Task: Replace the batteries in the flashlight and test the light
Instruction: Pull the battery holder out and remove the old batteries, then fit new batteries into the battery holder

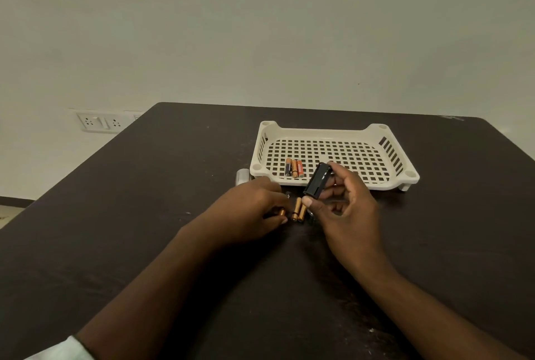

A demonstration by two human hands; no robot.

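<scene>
A: Where is the battery holder?

B: The black battery holder [317, 183] is off the table, tilted, its top leaning toward one o'clock. The right hand [347, 209] pinches it: the thumb at its lower end, the fingers curled along its right side.

A: And the loose batteries?

B: Two copper-topped batteries [299, 209] lie side by side on the dark table [144, 215], just at seven o'clock of the holder, close under the right thumb. One more battery [281, 211] is at nine o'clock of those two, in the left hand [249, 209]. The fingers of that hand are curled down round it, pinching it against the tabletop or just above; I cannot tell which.

A: What lies farther out?

B: At twelve o'clock of the hands, a white perforated tray [335, 134] stands on the table. Three batteries [294, 168] rest together on its floor, near its front left corner. Just outside that corner, at nine o'clock of it, a pale silvery cylinder [242, 176] shows above the left hand, partly hidden; it may be the flashlight body, but I cannot tell. On the wall at ten o'clock there is a white socket plate [101, 122].
</scene>
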